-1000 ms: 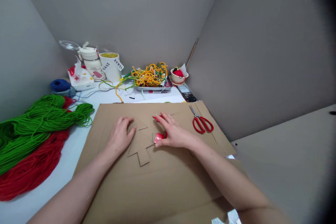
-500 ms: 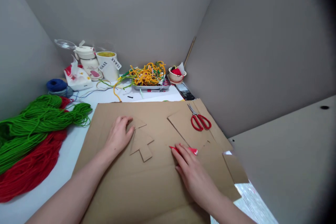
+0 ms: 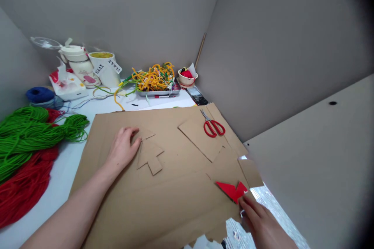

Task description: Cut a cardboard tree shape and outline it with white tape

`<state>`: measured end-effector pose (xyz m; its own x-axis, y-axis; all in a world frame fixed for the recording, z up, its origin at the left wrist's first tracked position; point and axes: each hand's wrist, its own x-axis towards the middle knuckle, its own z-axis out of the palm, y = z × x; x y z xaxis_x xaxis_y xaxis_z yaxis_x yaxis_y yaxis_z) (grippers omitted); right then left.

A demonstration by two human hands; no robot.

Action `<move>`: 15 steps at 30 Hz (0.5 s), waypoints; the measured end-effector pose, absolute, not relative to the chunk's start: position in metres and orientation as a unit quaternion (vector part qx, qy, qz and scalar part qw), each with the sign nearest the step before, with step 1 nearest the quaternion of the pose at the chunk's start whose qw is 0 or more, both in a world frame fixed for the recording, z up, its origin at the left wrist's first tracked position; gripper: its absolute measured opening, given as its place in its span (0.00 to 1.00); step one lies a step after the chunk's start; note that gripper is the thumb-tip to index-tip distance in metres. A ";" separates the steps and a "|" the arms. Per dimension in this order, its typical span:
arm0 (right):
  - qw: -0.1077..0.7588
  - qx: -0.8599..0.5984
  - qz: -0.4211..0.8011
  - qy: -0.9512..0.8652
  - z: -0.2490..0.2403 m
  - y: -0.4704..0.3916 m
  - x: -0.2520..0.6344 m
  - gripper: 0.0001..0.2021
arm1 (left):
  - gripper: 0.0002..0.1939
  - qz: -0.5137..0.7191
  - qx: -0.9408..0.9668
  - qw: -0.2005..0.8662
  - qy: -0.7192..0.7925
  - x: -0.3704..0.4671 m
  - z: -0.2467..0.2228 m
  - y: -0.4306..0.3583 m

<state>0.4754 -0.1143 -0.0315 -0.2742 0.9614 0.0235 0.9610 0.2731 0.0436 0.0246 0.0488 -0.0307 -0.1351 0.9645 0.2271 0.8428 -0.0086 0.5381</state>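
My left hand (image 3: 124,146) rests on the large cardboard sheet (image 3: 117,202), its fingertips at the left edge of a small tree-shaped cardboard cutout (image 3: 150,153). The fingers of that hand are a little apart, with nothing gripped between them. At the lower right, my right hand (image 3: 258,216) pinches the edge of a flat red piece (image 3: 230,190) with pointed ends, which lies over the cardboard near its right side. Red-handled scissors (image 3: 214,124) lie closed on a rectangular cardboard piece (image 3: 200,140) at the back right.
Green yarn (image 3: 32,128) and red yarn (image 3: 29,190) lie at the left. Behind the sheet are a tray of tangled yarn (image 3: 157,79), a small bowl (image 3: 187,79), a phone (image 3: 197,96), a white cup (image 3: 109,74), a jar and tissues.
My right hand has moved right and toward me with the red piece, which now shows more fully. My left hand stays by the cutout. The view has shifted slightly right.
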 end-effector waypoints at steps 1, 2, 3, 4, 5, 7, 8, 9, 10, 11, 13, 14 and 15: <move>0.022 0.612 0.018 0.791 -0.029 -0.118 0.484 0.16 | 0.16 0.287 0.648 0.109 0.697 0.025 -0.030 0.049; 0.032 0.623 0.015 0.782 -0.026 -0.120 0.491 0.14 | 0.16 0.286 0.647 0.112 0.697 0.025 -0.029 0.048; 0.043 0.635 0.008 0.772 -0.021 -0.121 0.495 0.12 | 0.16 0.286 0.647 0.113 0.698 0.026 -0.028 0.048; 0.046 0.647 0.004 0.761 -0.016 -0.121 0.495 0.11 | 0.16 0.284 0.647 0.114 0.698 0.026 -0.027 0.048; 0.039 0.660 0.005 0.750 -0.011 -0.118 0.493 0.11 | 0.16 0.283 0.647 0.113 0.699 0.026 -0.027 0.048; 0.004 0.667 -0.004 0.745 -0.001 -0.108 0.477 0.13 | 0.16 0.281 0.646 0.108 0.701 0.027 -0.027 0.048; -0.027 0.658 -0.007 0.752 0.002 -0.101 0.465 0.15 | 0.17 0.282 0.646 0.106 0.701 0.027 -0.027 0.048; -0.059 0.645 -0.008 0.761 0.004 -0.093 0.453 0.17 | 0.16 0.282 0.646 0.105 0.701 0.027 -0.027 0.048; -0.079 0.632 -0.013 0.771 0.004 -0.085 0.441 0.18 | 0.16 0.284 0.646 0.104 0.701 0.027 -0.027 0.048; -0.079 0.620 -0.027 0.780 0.003 -0.077 0.430 0.19 | 0.16 0.286 0.645 0.103 0.701 0.027 -0.028 0.048; -0.086 0.608 -0.037 0.788 -0.001 -0.064 0.416 0.15 | 0.17 0.288 0.643 0.106 0.701 0.027 -0.028 0.048; -0.079 0.606 -0.042 0.790 -0.004 -0.060 0.413 0.13 | 0.17 0.288 0.642 0.109 0.702 0.027 -0.028 0.048; -0.069 0.610 -0.043 0.788 -0.007 -0.058 0.414 0.12 | 0.17 0.287 0.641 0.112 0.703 0.027 -0.028 0.048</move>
<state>0.4141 -0.0576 -0.0066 -0.2462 0.9676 0.0562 0.9557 0.2520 -0.1522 0.0267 0.0480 -0.0275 -0.1534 0.9656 0.2099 0.8368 0.0139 0.5473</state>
